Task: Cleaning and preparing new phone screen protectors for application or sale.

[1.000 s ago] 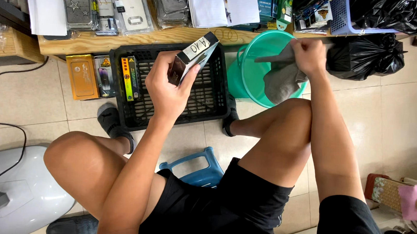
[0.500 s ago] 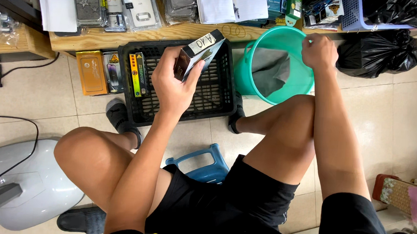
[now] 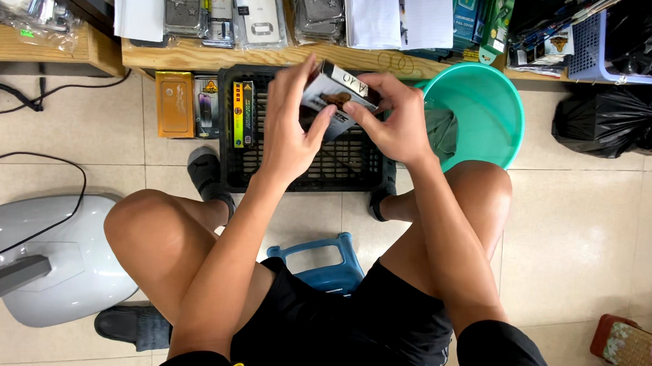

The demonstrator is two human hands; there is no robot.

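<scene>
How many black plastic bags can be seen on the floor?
1. The black plastic bag lies on the tiled floor at the upper right, below the blue basket and right of the green bucket. Others may be hidden beyond the frame.

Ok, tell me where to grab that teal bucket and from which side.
Take the teal bucket by its rim on the right side, coming from above. The rim there is bare and the bucket stands upright with its mouth open. Its left side is crowded by the right hand, the knee and the black crate, and the far side sits under the wooden shelf edge.
</scene>
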